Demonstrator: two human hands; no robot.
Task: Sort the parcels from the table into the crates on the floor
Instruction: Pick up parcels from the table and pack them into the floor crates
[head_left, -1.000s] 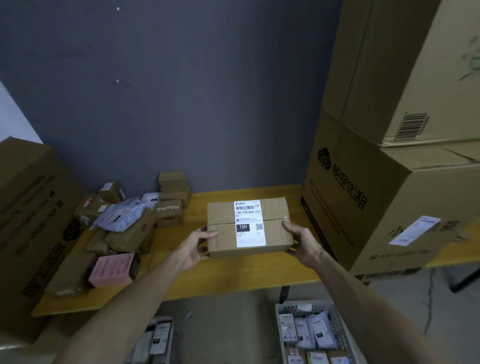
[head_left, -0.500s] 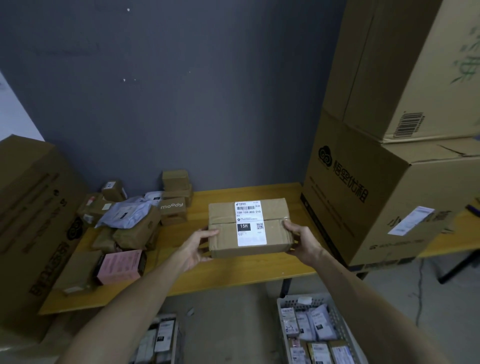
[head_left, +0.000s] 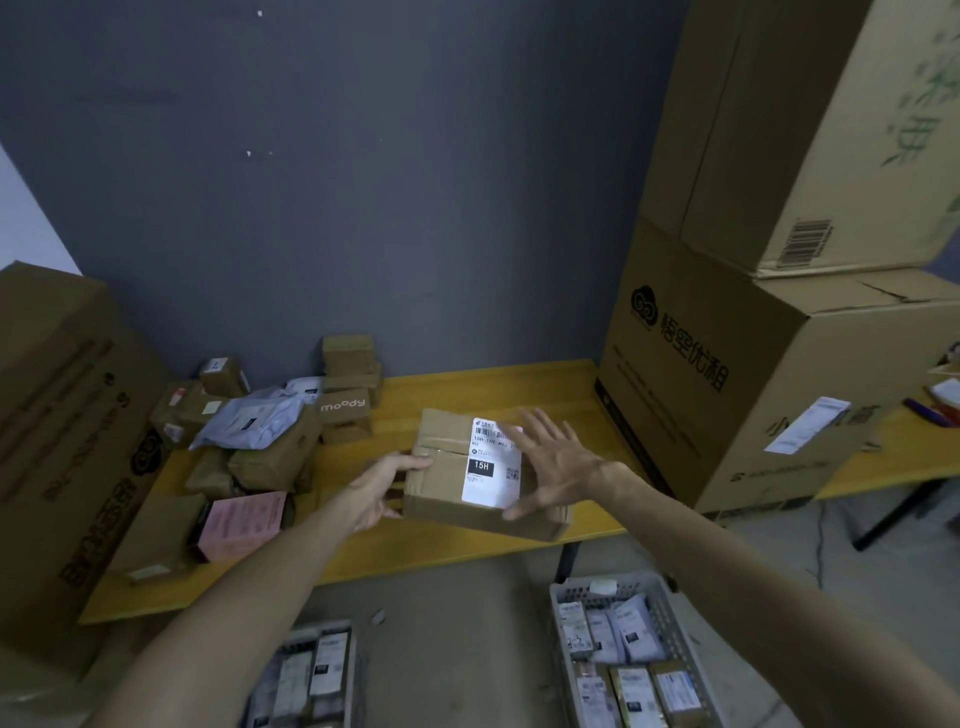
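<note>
A brown cardboard parcel (head_left: 447, 483) with a white "15H" label is tilted above the yellow table (head_left: 566, 395), near its front edge. My left hand (head_left: 382, 486) grips the parcel's left end. My right hand (head_left: 553, 460) is spread with straight fingers over the label, on or just above the parcel's top right. On the floor below stand a grey crate (head_left: 670, 618) at the right and a second crate (head_left: 306, 670) at the left, both holding several labelled parcels.
A heap of several small parcels lies on the table's left: a "moody" box (head_left: 344, 408), a grey poly bag (head_left: 249, 421), a pink box (head_left: 241, 525). Large cartons stand stacked at the right (head_left: 753, 395) and one at the left (head_left: 57, 415). Pens (head_left: 930, 413) lie far right.
The parcel has tilted and swung toward me over the table's front edge. My right hand let go of its right end and now spreads over the label. My left hand keeps its grip.
</note>
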